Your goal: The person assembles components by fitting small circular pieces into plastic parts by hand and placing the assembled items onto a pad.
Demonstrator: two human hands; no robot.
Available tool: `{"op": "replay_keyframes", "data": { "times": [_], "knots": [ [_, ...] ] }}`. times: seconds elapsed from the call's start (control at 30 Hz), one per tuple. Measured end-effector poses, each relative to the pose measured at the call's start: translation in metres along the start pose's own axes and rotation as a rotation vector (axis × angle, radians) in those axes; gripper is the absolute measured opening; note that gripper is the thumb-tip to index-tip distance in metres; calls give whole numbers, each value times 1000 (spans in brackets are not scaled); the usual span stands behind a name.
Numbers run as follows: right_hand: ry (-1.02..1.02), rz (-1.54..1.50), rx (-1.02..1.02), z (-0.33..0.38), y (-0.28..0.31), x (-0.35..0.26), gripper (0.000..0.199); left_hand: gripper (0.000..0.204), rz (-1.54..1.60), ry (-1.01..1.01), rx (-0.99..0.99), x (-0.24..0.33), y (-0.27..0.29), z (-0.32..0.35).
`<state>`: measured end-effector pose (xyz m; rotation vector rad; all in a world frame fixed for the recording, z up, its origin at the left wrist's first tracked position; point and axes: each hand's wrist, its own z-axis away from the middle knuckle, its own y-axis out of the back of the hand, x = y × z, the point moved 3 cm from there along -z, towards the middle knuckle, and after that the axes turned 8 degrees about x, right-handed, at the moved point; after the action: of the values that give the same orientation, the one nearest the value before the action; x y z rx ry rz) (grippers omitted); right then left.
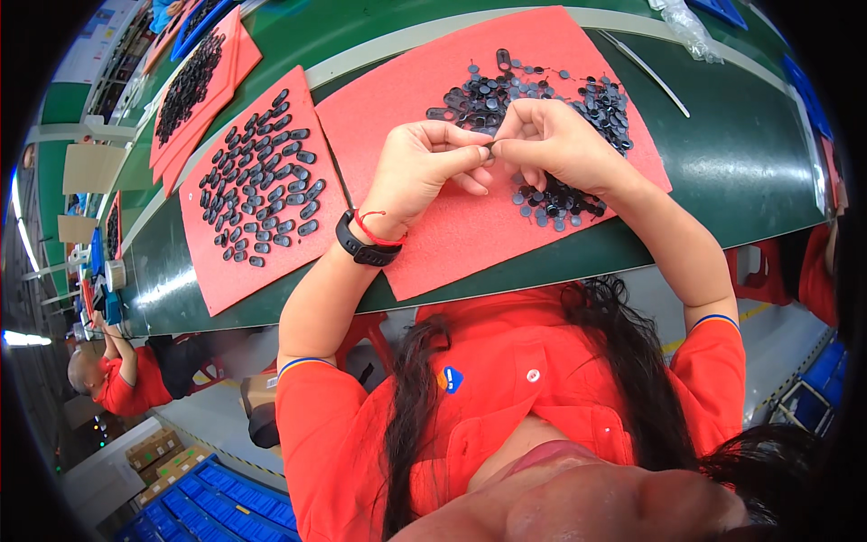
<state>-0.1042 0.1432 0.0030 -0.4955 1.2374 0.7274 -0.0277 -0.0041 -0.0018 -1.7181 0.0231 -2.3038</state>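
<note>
Left grip [424,164] and right grip [553,140], both narrow pinches on one small dark piece [490,150]

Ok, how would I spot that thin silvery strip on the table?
Find the green table, then the larger pink mat, where small dark pieces lie heaped. Just beyond its right edge, near the top, lies the silvery strip. It is long and slender, unlike the crumpled clear plastic nearby.

Bright indoor light, fisheye-bent edges.
Glare streaks the green worktable [741,163]; left of it, white tube lights [25,221] glow.
</note>
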Motion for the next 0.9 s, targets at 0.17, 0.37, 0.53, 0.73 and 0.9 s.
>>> {"op": "replay_keyframes", "data": {
  "times": [0.17, 0.37, 0.53, 0.73, 0.9],
  "knots": [
    [15, 5, -4, -1, 0, 1, 13, 14, 6, 7, -9, -3, 2, -1],
    [29, 15, -3, 0, 0, 1, 13, 15, 45, 0, -3, -4, 0, -1],
    [47, 45, 11, 1, -1, 2, 14, 14, 20, -5, 9, -6, 0, -2],
    [63, 15, 39, 2, -5, -2, 13, 16, 56, -13, 25, -3, 1, 0],
    [74, 106, 79, 2, -2, -1, 12, 17, -20, -35, 28, 0, -2, 0]
  ]
}}
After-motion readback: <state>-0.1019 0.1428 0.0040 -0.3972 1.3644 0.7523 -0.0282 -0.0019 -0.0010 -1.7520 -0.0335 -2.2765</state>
